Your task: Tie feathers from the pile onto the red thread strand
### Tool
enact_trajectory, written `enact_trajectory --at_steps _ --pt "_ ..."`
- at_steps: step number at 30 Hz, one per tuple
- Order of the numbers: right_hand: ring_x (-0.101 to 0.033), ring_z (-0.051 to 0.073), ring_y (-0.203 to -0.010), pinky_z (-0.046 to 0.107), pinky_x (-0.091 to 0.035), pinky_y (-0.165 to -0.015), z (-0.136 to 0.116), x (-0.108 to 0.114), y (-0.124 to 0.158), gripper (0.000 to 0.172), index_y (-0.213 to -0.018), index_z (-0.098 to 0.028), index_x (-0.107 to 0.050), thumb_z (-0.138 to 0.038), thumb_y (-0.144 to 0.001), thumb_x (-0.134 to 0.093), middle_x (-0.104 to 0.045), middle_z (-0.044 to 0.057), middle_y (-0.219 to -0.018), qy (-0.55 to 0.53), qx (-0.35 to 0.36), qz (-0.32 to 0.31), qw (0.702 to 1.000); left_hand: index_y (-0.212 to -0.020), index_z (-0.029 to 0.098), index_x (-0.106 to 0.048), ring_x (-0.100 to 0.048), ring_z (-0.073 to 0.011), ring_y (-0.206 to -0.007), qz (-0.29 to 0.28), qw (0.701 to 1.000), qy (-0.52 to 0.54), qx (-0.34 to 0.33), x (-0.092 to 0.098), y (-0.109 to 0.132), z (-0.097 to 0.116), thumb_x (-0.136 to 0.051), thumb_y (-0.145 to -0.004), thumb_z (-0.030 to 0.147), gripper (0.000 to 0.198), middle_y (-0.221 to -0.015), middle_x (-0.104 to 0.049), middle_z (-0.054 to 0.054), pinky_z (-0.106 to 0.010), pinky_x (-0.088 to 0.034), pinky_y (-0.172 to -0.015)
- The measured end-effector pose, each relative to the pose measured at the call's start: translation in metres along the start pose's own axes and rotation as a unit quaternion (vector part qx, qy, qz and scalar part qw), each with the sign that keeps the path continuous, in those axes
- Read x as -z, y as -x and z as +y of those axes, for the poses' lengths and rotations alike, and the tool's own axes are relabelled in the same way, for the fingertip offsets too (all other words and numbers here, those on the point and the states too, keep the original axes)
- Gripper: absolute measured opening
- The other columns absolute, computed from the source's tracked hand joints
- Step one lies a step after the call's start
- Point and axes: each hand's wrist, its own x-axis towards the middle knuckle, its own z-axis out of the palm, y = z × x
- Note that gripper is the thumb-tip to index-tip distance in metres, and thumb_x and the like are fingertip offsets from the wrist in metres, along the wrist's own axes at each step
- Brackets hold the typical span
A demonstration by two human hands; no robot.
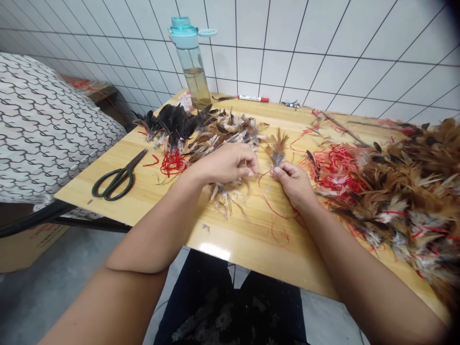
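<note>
My right hand is closed in a pinch around the base of a small bunch of brown and grey feathers, which points up and away from me. Red thread trails from that base in a loop across the tabletop. To its left, my left hand hovers at the near side of a feather pile, fingers curled and the thumb close to them. Whatever is between those fingertips, if anything, is too small to make out. Loose pale feather bits lie just below this hand.
Black-handled scissors lie at the table's left, near black feathers and tangled red thread. A water bottle and a red marker stand or lie by the tiled wall. Bundled brown feathers heap up on the right.
</note>
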Motion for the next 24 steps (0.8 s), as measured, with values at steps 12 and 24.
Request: enact_trajectory --at_steps 12,24 --pt "-0.045 0.013 -0.061 0.026 -0.035 -0.06 -0.001 -0.001 0.002 0.023 -0.064 -0.02 -0.057 -0.039 -0.076 -0.057 -0.051 -0.001 -0.061 0.023 -0.008 0.018 1.0 -0.064 0.02 -0.064 -0.055 -0.0135 -0.077 -0.152 0.984 -0.051 -0.079 -0.026 -0.003 -0.006 -0.055 -0.068 0.001 0.021 -0.069 -0.063 0.001 -0.028 -0.035 -0.084" --pt "-0.045 0.014 -0.06 0.028 -0.035 -0.06 0.0 -0.003 0.001 0.02 -0.059 -0.02 -0.054 -0.033 -0.074 -0.056 -0.049 -0.002 -0.058 0.067 0.022 0.019 0.997 -0.085 0.017 -0.056 -0.053 -0.0162 -0.08 0.058 0.993 -0.102 -0.03 -0.028 -0.009 -0.004 -0.046 -0.083 0.01 0.011 -0.084 -0.06 -0.004 -0.027 -0.038 -0.073"
